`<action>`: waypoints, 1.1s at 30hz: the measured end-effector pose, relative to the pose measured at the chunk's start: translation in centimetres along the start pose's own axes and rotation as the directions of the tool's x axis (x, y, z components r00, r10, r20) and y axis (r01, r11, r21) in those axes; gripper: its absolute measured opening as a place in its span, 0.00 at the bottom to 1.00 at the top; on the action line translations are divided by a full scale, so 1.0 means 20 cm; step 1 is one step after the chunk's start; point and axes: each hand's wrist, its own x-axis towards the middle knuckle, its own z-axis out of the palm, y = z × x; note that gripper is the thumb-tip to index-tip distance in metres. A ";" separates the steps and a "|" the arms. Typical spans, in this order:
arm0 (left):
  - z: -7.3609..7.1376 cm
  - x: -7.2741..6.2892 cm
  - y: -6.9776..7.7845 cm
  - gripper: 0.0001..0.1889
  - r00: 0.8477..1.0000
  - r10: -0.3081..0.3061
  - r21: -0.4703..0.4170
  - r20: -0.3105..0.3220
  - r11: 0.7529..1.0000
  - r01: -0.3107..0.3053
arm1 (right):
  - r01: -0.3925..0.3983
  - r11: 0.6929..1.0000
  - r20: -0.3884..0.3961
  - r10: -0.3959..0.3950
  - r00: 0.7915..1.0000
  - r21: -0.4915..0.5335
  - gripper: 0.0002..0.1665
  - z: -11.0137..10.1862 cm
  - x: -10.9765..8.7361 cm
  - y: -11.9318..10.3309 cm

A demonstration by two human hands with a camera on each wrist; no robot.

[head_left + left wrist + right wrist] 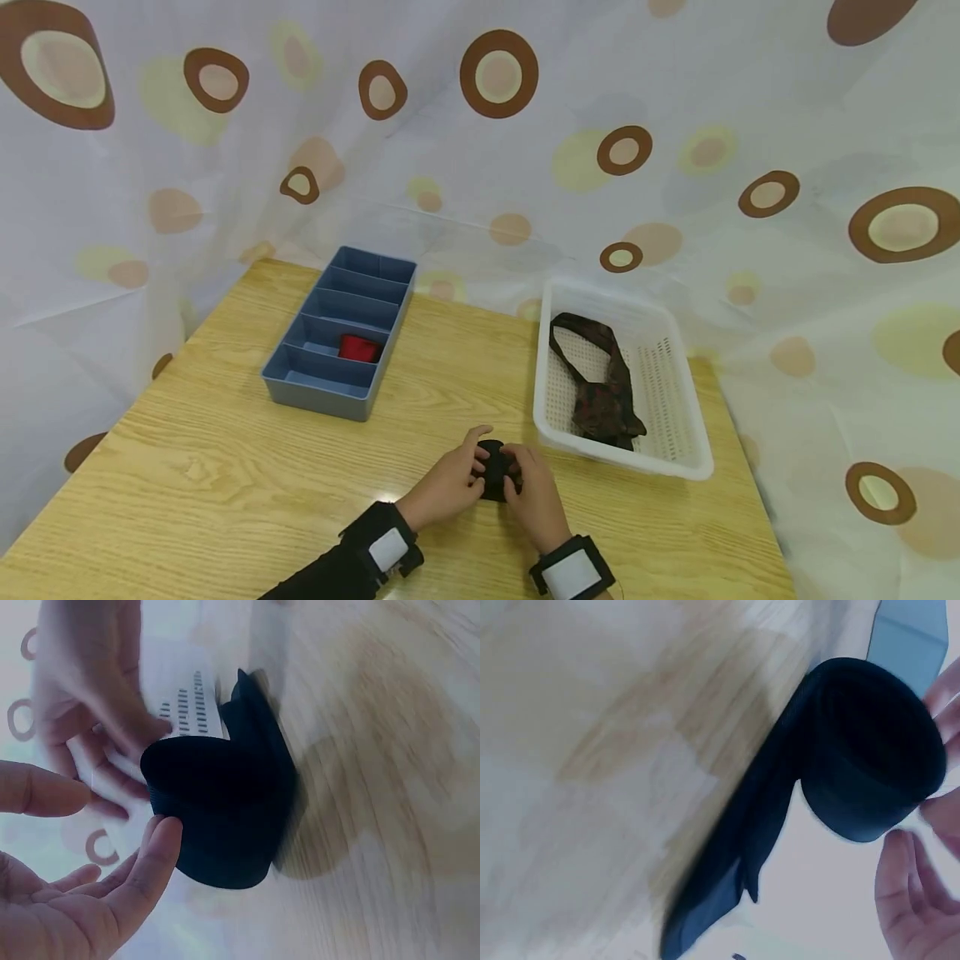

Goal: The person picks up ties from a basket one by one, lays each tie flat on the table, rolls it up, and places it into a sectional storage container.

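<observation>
1. Patterned curtain (810, 100): backdrop, beyond both hands.
2. Wood table (180, 483): under the hands, running out to either side.
3. White basket (622, 458): ahead of the right hand and off to its right, well within reach, I'd say.
4. Blue-grey tray (315, 400): beyond the left hand, out to its left; five compartments in a row.
5. Dark patterned band (606, 404): in the basket, ahead and right of the right hand; partly looped.
6. Left hand (450, 483): fingers loosely bent, parted; a fingertip seems to touch the black coil. No firm hold visible.
7. Right hand (538, 496): opposite, fingers similarly slack and spread beside the coil. Can't tell how firmly it touches; no clear pinch.
8. Black cloth strip (492, 471): between the hands, part coiled into a wide tube, flat tail on the tabletop. Step looks like rolling it up. Next move probably calls for light pressure from both sides, keeping turns snug; loose coil could spring apart.
9. Red bundle (357, 348): far ahead-left of the left hand, second tray compartment from the near end.
</observation>
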 end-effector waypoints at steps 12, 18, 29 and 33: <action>0.04 0.01 -0.09 0.32 0.990 -0.133 -0.027 -0.051 0.991 0.132 | -0.066 0.994 0.037 0.070 0.997 -0.086 0.11 0.01 -0.04 0.04; 0.02 0.01 -0.09 0.31 0.990 -0.089 -0.064 -0.108 0.995 0.083 | -0.115 0.993 0.088 0.113 0.990 0.009 0.10 0.01 -0.04 0.05; 0.05 0.02 0.03 0.32 0.998 0.012 -0.017 -0.066 1.000 -0.013 | -0.128 0.991 0.147 0.132 0.980 -0.033 0.14 0.00 -0.04 0.10; 0.06 0.04 -0.01 0.32 0.999 0.004 -0.082 -0.043 0.997 -0.008 | -0.175 0.979 0.167 0.156 0.973 0.107 0.24 -0.03 -0.02 0.13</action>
